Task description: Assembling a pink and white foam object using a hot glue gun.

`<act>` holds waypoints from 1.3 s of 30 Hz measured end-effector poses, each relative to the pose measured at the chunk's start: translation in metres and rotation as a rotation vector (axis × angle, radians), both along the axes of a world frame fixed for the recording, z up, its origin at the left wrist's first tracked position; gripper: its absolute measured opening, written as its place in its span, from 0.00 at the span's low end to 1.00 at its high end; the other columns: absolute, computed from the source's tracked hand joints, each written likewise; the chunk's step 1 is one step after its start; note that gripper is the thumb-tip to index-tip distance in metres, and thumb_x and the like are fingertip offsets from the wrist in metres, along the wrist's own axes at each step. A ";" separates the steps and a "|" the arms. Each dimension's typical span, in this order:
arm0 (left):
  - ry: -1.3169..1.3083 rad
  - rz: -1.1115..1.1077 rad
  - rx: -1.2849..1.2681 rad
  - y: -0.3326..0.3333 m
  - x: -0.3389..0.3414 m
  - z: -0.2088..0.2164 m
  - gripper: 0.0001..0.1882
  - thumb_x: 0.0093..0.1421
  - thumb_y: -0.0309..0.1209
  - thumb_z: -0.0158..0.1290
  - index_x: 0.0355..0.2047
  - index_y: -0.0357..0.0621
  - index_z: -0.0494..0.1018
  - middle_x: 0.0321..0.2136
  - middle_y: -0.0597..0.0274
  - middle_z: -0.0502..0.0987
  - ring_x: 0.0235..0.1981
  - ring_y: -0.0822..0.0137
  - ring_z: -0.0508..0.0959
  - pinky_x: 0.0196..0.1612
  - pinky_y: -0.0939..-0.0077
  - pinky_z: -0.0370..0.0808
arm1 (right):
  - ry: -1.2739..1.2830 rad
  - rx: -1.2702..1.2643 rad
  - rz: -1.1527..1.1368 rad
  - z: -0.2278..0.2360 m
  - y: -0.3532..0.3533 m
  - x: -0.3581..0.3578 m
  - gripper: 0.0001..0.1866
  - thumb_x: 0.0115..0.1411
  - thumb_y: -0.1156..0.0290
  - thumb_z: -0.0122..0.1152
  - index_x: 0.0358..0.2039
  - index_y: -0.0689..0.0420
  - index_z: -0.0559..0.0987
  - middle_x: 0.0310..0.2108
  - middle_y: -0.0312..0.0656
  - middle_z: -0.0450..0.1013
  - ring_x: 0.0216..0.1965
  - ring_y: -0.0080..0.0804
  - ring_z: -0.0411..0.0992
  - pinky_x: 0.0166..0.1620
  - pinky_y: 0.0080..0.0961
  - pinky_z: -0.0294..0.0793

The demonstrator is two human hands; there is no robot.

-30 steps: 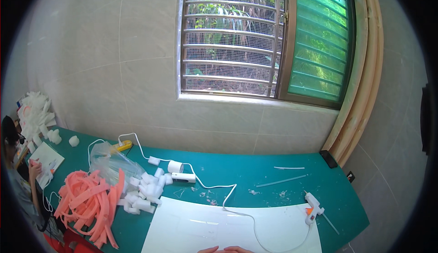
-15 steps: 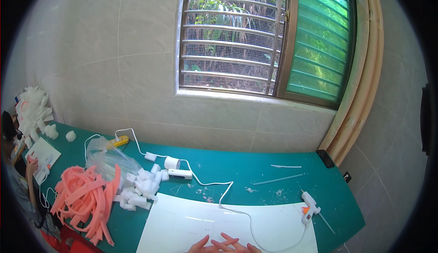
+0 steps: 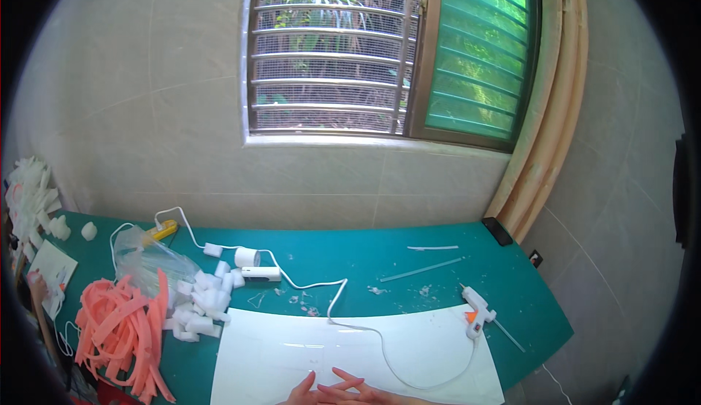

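My left hand (image 3: pixel 300 392) and my right hand (image 3: pixel 359 392) meet at the near edge of a white board (image 3: pixel 255 354). Their stretched-out fingers cross over each other, and I see nothing held in them. The lower parts of both hands are cut off by the bottom of the view. On the board's right side lies a white glue gun (image 3: pixel 476 310) with an orange trigger and a glue stick out of its back. Its white cord (image 3: pixel 381 346) loops across the board to the right of my hands.
Coral foam strips (image 3: pixel 120 325) and white foam pieces (image 3: pixel 208 303) heap up at left, beside a clear plastic bag (image 3: pixel 150 259). A yellow power strip (image 3: pixel 162 231) lies behind. Loose glue sticks (image 3: pixel 422 269) and a black phone (image 3: pixel 497 231) lie on the green table (image 3: pixel 350 248). Someone's arm (image 3: pixel 42 299) shows far left.
The whole scene has shifted left in the view, with the window also higher, as my head turned. My hands keep their fingers crossed over the board.
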State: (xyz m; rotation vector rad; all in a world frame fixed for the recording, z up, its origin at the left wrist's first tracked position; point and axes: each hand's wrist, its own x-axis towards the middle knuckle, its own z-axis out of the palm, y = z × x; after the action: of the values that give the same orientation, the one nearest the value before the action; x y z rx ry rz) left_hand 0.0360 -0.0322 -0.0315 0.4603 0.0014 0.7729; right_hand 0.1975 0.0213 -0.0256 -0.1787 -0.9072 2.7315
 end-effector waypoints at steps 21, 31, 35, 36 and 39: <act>0.001 0.108 -0.145 -0.006 0.002 0.006 0.42 0.49 0.59 0.35 0.57 0.46 0.42 0.51 0.45 0.57 0.48 0.48 0.61 0.50 0.44 0.53 | -0.229 -0.183 0.006 0.031 0.008 0.002 0.31 0.56 0.48 0.34 0.52 0.59 0.55 0.53 0.47 0.55 0.51 0.34 0.58 0.51 0.26 0.61; -0.096 0.080 -0.111 -0.009 0.006 -0.018 0.40 0.49 0.60 0.33 0.56 0.44 0.49 0.47 0.48 0.61 0.49 0.51 0.61 0.51 0.51 0.52 | -0.319 0.303 -0.059 0.064 -0.008 0.005 0.30 0.57 0.50 0.37 0.54 0.57 0.54 0.41 0.47 0.65 0.39 0.34 0.67 0.40 0.31 0.67; -0.119 0.008 0.082 -0.006 0.004 -0.016 0.39 0.49 0.60 0.32 0.52 0.41 0.55 0.39 0.50 0.66 0.46 0.52 0.64 0.50 0.52 0.54 | -0.223 0.423 -0.025 0.024 -0.002 0.002 0.27 0.57 0.56 0.42 0.52 0.58 0.56 0.33 0.45 0.69 0.31 0.33 0.70 0.30 0.25 0.69; -0.123 0.008 0.081 -0.006 0.004 -0.011 0.39 0.49 0.60 0.32 0.52 0.41 0.55 0.39 0.50 0.66 0.46 0.52 0.64 0.50 0.52 0.54 | -0.201 0.419 -0.041 0.026 -0.002 0.001 0.26 0.56 0.58 0.45 0.51 0.59 0.56 0.30 0.44 0.69 0.28 0.32 0.70 0.27 0.22 0.68; -0.009 0.054 0.008 -0.010 0.004 0.005 0.39 0.49 0.60 0.32 0.50 0.40 0.58 0.38 0.49 0.67 0.45 0.51 0.65 0.50 0.52 0.54 | -0.157 0.384 -0.058 0.018 0.000 0.002 0.27 0.54 0.61 0.50 0.51 0.60 0.57 0.28 0.44 0.68 0.24 0.32 0.70 0.22 0.19 0.67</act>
State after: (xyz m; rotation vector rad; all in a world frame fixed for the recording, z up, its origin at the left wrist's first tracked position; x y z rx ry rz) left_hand 0.0400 -0.0425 -0.0263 0.4664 0.0022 0.8282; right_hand 0.1992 0.0209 -0.0081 -0.3407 -1.4229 2.4574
